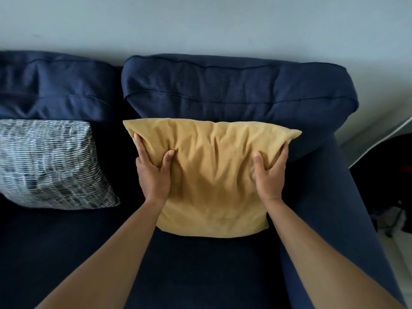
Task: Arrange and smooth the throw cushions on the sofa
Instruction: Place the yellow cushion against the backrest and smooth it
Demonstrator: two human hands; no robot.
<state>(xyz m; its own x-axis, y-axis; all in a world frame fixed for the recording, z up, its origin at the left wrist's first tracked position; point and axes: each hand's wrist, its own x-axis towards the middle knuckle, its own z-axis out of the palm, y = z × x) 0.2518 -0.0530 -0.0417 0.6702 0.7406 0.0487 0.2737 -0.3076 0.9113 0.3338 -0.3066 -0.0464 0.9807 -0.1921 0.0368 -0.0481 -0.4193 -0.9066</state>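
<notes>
A mustard-yellow cushion (pixel 211 179) leans against the right back pillow of the navy sofa (pixel 200 264), its fabric creased. My left hand (pixel 152 172) grips its left edge, thumb pressed into the front and fingers wrapped behind. On the opposite edge my right hand (pixel 270 172) holds it the same way. A second cushion with a white-and-dark woven pattern (pixel 51 163) rests to the left against the other back pillow, untouched.
The sofa's right armrest (pixel 334 208) runs down beside the yellow cushion. Beyond it on the floor stands a dark object (pixel 388 175), with pale clutter below. A plain light wall (pixel 200 25) rises behind the sofa back.
</notes>
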